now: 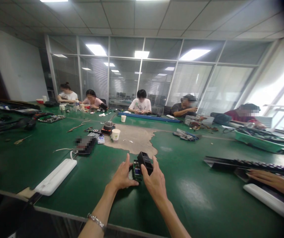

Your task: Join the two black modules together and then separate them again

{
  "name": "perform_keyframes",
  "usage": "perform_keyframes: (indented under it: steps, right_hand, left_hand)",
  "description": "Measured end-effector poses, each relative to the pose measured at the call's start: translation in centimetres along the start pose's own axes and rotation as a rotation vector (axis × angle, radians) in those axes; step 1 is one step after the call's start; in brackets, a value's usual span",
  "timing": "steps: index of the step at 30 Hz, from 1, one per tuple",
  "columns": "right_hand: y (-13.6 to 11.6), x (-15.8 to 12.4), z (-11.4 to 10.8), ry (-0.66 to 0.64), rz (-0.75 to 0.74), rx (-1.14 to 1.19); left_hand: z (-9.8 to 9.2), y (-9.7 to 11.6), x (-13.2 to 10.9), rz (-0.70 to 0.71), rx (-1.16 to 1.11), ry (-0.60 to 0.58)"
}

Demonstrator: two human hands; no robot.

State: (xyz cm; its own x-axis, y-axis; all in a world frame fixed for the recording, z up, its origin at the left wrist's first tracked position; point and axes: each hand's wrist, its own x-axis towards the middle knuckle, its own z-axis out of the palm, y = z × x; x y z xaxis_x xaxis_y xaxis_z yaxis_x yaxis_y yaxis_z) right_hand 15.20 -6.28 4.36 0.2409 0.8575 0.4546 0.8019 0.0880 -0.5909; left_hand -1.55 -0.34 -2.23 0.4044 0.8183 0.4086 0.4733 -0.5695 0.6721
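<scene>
Low over the green table, my left hand (122, 174) grips a small circuit board (136, 170) by its left side, thumb at the near edge. My right hand (155, 178) has a black plastic housing (145, 159) between thumb and fingers. The housing is tilted and sits against the board's right side; whether the two are joined I cannot tell. Parts of both are covered by my fingers.
A white power strip (56, 177) lies at the left, near a dark device (86, 145). Ahead stand a paper cup (116, 134) and a bare brown patch (142, 138). At the right are a green basket (258, 141) and a co-worker's hand (273, 180).
</scene>
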Motion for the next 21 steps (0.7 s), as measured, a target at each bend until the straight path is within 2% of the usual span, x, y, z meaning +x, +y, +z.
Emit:
perform_keyframes:
  steps: [6, 12, 21]
  right_hand:
    - [-1.3, -0.5, 1.3, -0.043, 0.010, -0.140]
    - [-1.8, -0.7, 1.9, -0.041, -0.044, -0.170]
    - [-1.1, -2.4, 2.5, -0.043, -0.105, -0.219]
  left_hand:
    - [0.2, -0.4, 0.1, 0.037, -0.006, 0.006]
    - [0.4, -0.9, 0.1, 0.087, 0.010, 0.023]
    - [0.4, -0.3, 0.1, 0.090, 0.023, 0.015]
